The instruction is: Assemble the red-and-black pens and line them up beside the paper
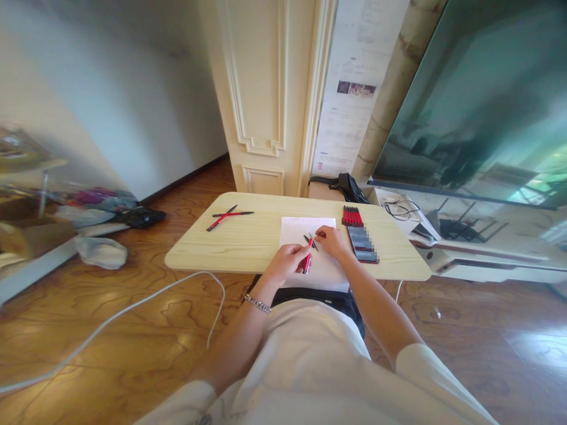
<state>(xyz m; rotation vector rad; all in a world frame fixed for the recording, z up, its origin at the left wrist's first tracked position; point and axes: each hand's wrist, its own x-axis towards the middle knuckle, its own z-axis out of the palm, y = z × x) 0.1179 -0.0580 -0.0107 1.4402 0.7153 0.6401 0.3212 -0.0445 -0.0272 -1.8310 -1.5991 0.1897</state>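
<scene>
Over a white sheet of paper point(301, 230) on the pale wooden table point(230, 245), my left hand point(287, 261) is closed around a red pen point(307, 260), held nearly upright. My right hand point(331, 241) pinches the pen's top end with its fingertips, beside a small dark piece point(307, 239) that lies on the paper or sticks out from the pen; I cannot tell which. A silver bracelet point(257, 304) circles my left wrist.
Two crossed pens point(227, 216), one red and one black, lie at the table's far left. A row of red pens point(352, 216) and a dark box point(362, 244) sit right of the paper. A white cable point(133, 307) trails over the wooden floor.
</scene>
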